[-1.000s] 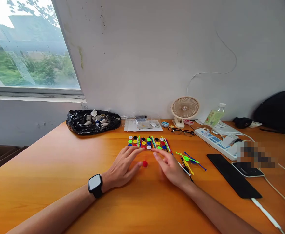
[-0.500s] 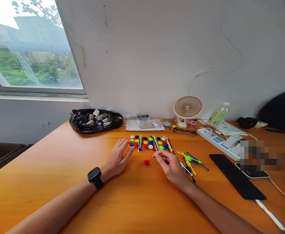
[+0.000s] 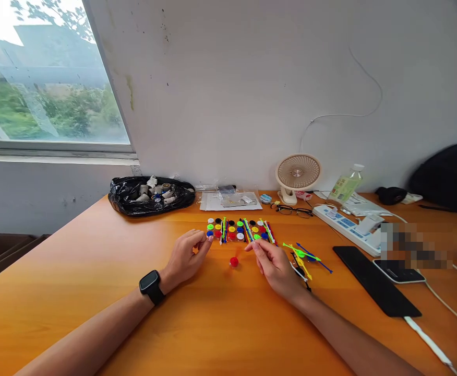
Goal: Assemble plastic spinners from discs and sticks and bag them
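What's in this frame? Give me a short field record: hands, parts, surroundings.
surface: orange wooden table
left hand: fingertips at the left end of the row of coloured discs and sticks; a smartwatch on the wrist
right hand: fingers pinched together near the row; whether it holds anything cannot be told
between hands: one red disc lying alone
right of hands: loose sticks in green, yellow and blue
back of table: black bag, small fan, glasses, bottle, power strip
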{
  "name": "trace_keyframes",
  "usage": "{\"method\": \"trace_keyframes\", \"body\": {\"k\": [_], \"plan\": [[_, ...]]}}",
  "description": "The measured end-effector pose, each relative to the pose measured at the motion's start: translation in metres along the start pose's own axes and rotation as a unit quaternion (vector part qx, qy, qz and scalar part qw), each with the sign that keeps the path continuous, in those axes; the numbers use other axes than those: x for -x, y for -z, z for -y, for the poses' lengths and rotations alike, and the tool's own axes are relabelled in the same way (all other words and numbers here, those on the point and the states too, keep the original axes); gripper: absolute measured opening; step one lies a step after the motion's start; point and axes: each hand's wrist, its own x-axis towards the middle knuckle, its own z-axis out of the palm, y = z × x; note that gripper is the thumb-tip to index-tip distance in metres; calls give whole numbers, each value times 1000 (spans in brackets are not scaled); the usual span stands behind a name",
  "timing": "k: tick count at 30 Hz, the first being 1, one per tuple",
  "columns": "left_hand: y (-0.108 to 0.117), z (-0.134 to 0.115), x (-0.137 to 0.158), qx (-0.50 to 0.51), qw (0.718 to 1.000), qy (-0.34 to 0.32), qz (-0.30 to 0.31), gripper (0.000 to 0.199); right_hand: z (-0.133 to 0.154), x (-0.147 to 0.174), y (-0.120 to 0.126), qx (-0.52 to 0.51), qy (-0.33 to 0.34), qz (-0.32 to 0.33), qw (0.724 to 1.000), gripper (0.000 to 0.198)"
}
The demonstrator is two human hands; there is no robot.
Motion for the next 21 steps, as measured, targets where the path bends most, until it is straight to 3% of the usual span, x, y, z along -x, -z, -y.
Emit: {"method": "trace_keyframes", "body": {"k": [12,21], "plan": [[2,-4,0,30,999,-17,0,60,2,3,-3,83,61,23,994,47],[1,-3,-1,45,998,-28,20,60,6,2,3,117,79,23,990,45]]}}
